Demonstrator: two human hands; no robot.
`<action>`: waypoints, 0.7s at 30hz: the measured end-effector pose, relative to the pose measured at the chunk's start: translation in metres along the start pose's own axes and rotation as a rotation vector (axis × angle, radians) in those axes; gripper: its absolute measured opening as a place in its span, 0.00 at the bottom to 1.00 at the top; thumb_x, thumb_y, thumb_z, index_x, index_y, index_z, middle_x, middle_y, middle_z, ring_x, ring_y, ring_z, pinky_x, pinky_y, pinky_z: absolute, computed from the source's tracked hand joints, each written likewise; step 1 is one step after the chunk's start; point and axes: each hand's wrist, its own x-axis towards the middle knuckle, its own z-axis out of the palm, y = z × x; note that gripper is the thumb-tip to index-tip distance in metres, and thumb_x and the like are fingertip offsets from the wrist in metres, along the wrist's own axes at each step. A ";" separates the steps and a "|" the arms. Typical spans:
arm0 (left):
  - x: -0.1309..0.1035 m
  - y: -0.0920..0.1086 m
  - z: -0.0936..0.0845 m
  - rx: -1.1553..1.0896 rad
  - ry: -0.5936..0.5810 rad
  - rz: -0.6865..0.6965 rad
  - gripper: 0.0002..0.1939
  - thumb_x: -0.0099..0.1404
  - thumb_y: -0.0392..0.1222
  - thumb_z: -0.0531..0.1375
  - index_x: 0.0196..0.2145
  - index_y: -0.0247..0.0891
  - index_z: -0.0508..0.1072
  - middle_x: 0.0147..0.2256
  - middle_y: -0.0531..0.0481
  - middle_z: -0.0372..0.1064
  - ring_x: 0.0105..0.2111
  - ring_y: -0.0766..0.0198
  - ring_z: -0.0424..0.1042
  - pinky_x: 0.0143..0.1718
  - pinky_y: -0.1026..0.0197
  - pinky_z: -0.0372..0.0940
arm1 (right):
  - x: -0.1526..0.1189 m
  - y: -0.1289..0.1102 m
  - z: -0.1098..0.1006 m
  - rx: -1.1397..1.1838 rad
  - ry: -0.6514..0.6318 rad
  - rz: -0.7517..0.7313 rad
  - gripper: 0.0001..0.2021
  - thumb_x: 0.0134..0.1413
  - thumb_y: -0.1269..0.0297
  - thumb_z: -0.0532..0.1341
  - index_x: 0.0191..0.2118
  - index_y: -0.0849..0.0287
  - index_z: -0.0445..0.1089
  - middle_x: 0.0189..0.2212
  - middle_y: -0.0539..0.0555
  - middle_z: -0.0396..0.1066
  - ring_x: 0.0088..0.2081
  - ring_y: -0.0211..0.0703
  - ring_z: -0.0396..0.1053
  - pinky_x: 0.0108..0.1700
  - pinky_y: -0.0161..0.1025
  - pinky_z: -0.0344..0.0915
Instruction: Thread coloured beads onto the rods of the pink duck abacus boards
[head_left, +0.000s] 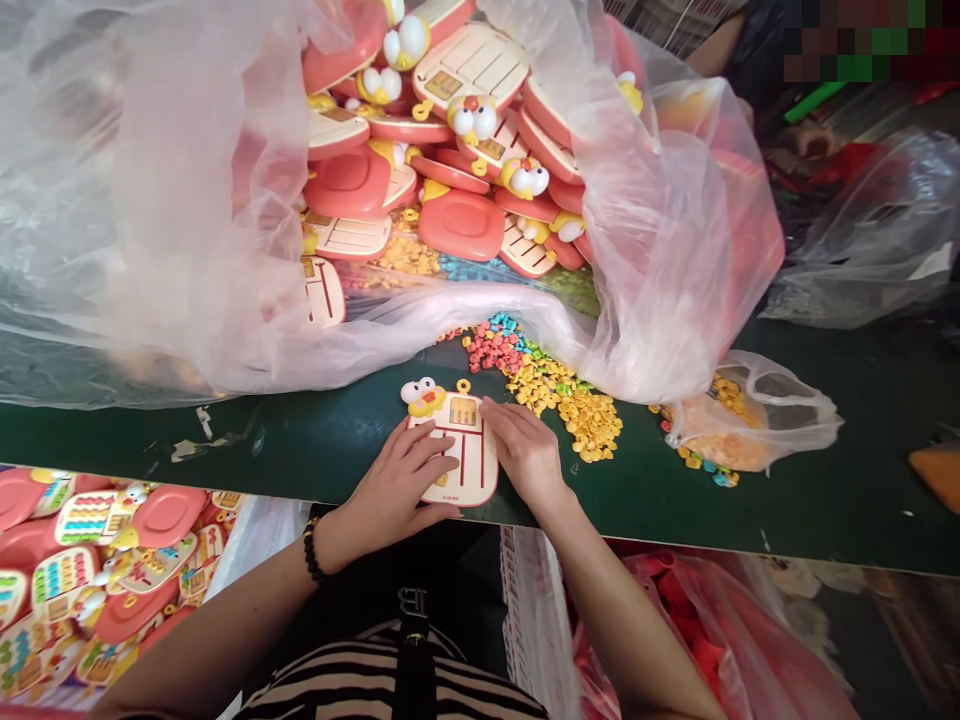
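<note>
you have the cream-and-coral board (475,468) flat on the green table (360,440), near the edge closest to you. take that board as the landmark. your left hand (401,475) comes in from the board's left side and lies across its lower left part, the fingers spread over the slotted face and the thumb along the bottom edge. your right hand (531,455) is at the board's upper right corner, its fingers lying close together with the tips on the rim; whether they pinch anything there, you cannot tell from this view. a black beaded bracelet (310,545) circles your left wrist.

at the board's top left corner sits a bird head (424,397) with two bulging white eyes (it looks rather startled), and a yellow loop (463,386) stands up from the top edge. one yellow piece (442,480) shows low on the face, just beside your left fingers.

beyond the board and to its right, small yellow pieces (592,425) lie heaped, with red pieces (493,350) among the others at the far end. behind the board, a big clear bag (172,200) bulges with similar boards (461,225). well to its right lies a small bag (795,410) of pieces; lower left are boards with coloured rows (67,580).
</note>
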 end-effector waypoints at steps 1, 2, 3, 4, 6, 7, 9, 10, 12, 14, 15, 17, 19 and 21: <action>0.000 0.000 0.000 0.001 0.001 0.004 0.21 0.61 0.53 0.63 0.48 0.40 0.70 0.53 0.43 0.66 0.60 0.48 0.56 0.62 0.40 0.51 | -0.003 -0.001 -0.001 0.007 -0.011 -0.004 0.12 0.62 0.72 0.55 0.46 0.60 0.74 0.43 0.59 0.77 0.43 0.46 0.74 0.46 0.43 0.73; 0.000 0.000 0.000 0.000 0.003 0.008 0.21 0.61 0.53 0.63 0.48 0.40 0.70 0.53 0.43 0.66 0.60 0.48 0.56 0.62 0.40 0.51 | -0.005 -0.002 -0.003 0.032 -0.020 0.002 0.12 0.62 0.71 0.55 0.46 0.59 0.74 0.43 0.58 0.77 0.43 0.46 0.74 0.47 0.44 0.73; 0.000 0.001 0.000 -0.001 0.006 0.011 0.20 0.61 0.52 0.63 0.48 0.40 0.70 0.53 0.43 0.66 0.60 0.48 0.56 0.61 0.39 0.52 | -0.007 -0.003 -0.006 0.075 -0.031 0.020 0.12 0.62 0.71 0.55 0.45 0.58 0.74 0.43 0.57 0.77 0.43 0.46 0.74 0.46 0.43 0.73; 0.000 0.001 -0.001 -0.005 0.007 0.011 0.20 0.61 0.51 0.63 0.48 0.40 0.69 0.54 0.43 0.66 0.60 0.48 0.56 0.61 0.39 0.52 | -0.008 -0.004 -0.008 0.131 -0.040 0.049 0.12 0.62 0.71 0.55 0.44 0.57 0.74 0.41 0.56 0.78 0.43 0.45 0.74 0.45 0.43 0.73; -0.001 0.001 -0.001 -0.021 0.009 0.012 0.20 0.61 0.50 0.63 0.48 0.39 0.68 0.54 0.42 0.65 0.60 0.48 0.56 0.61 0.39 0.52 | -0.009 -0.009 -0.010 0.242 -0.045 0.117 0.11 0.62 0.71 0.55 0.41 0.55 0.75 0.37 0.53 0.78 0.41 0.42 0.75 0.43 0.40 0.74; -0.001 0.000 -0.001 -0.034 0.010 0.014 0.20 0.61 0.50 0.63 0.48 0.39 0.68 0.54 0.42 0.64 0.60 0.47 0.55 0.61 0.39 0.53 | -0.009 -0.013 -0.008 0.278 -0.040 0.154 0.11 0.62 0.71 0.55 0.41 0.55 0.75 0.36 0.52 0.78 0.40 0.42 0.75 0.42 0.39 0.74; -0.001 -0.001 0.000 -0.067 0.022 0.026 0.19 0.61 0.49 0.63 0.46 0.38 0.68 0.52 0.41 0.65 0.60 0.47 0.56 0.61 0.39 0.53 | -0.007 -0.021 -0.002 0.288 -0.004 0.230 0.10 0.61 0.71 0.56 0.41 0.54 0.74 0.36 0.52 0.78 0.40 0.42 0.75 0.43 0.40 0.74; -0.001 -0.001 0.000 -0.083 0.030 0.031 0.19 0.60 0.50 0.64 0.45 0.38 0.67 0.51 0.41 0.65 0.60 0.47 0.56 0.61 0.39 0.53 | -0.006 -0.025 0.003 0.273 0.027 0.263 0.11 0.62 0.71 0.56 0.41 0.54 0.74 0.36 0.52 0.78 0.40 0.42 0.75 0.44 0.40 0.73; -0.001 -0.002 0.001 -0.109 0.055 0.031 0.20 0.59 0.50 0.64 0.45 0.38 0.66 0.48 0.40 0.66 0.58 0.48 0.59 0.61 0.39 0.54 | -0.002 -0.033 0.011 0.255 0.081 0.308 0.11 0.62 0.70 0.55 0.43 0.53 0.74 0.38 0.52 0.78 0.41 0.42 0.75 0.45 0.41 0.73; -0.001 -0.002 0.002 -0.130 0.089 0.012 0.22 0.59 0.51 0.65 0.46 0.38 0.65 0.47 0.40 0.66 0.56 0.48 0.62 0.60 0.39 0.56 | 0.000 -0.038 0.012 0.262 0.117 0.338 0.11 0.62 0.69 0.55 0.46 0.54 0.73 0.40 0.54 0.77 0.42 0.43 0.75 0.46 0.41 0.73; -0.001 -0.002 0.002 -0.141 0.104 0.001 0.24 0.58 0.51 0.65 0.47 0.38 0.65 0.47 0.40 0.65 0.56 0.48 0.62 0.59 0.39 0.57 | -0.001 -0.040 0.010 0.266 0.130 0.358 0.11 0.62 0.68 0.56 0.47 0.54 0.72 0.42 0.54 0.77 0.43 0.43 0.74 0.47 0.41 0.73; -0.001 -0.002 0.003 -0.158 0.120 -0.016 0.26 0.58 0.51 0.66 0.48 0.38 0.64 0.48 0.39 0.65 0.56 0.47 0.62 0.58 0.40 0.58 | -0.006 -0.039 0.000 0.265 0.124 0.398 0.12 0.61 0.67 0.58 0.49 0.53 0.72 0.44 0.55 0.76 0.43 0.43 0.74 0.47 0.41 0.73; -0.001 -0.002 0.003 -0.170 0.112 -0.019 0.28 0.58 0.51 0.65 0.51 0.37 0.62 0.51 0.37 0.64 0.57 0.47 0.61 0.59 0.40 0.58 | -0.015 -0.035 -0.010 0.249 0.068 0.399 0.12 0.60 0.66 0.59 0.48 0.52 0.73 0.43 0.55 0.76 0.42 0.44 0.74 0.46 0.42 0.73; -0.001 -0.003 0.003 -0.182 0.097 -0.012 0.30 0.59 0.50 0.65 0.54 0.38 0.60 0.53 0.36 0.63 0.59 0.47 0.60 0.60 0.39 0.57 | -0.022 -0.029 -0.015 0.232 -0.001 0.356 0.11 0.61 0.67 0.58 0.45 0.53 0.74 0.41 0.55 0.76 0.42 0.44 0.73 0.45 0.42 0.73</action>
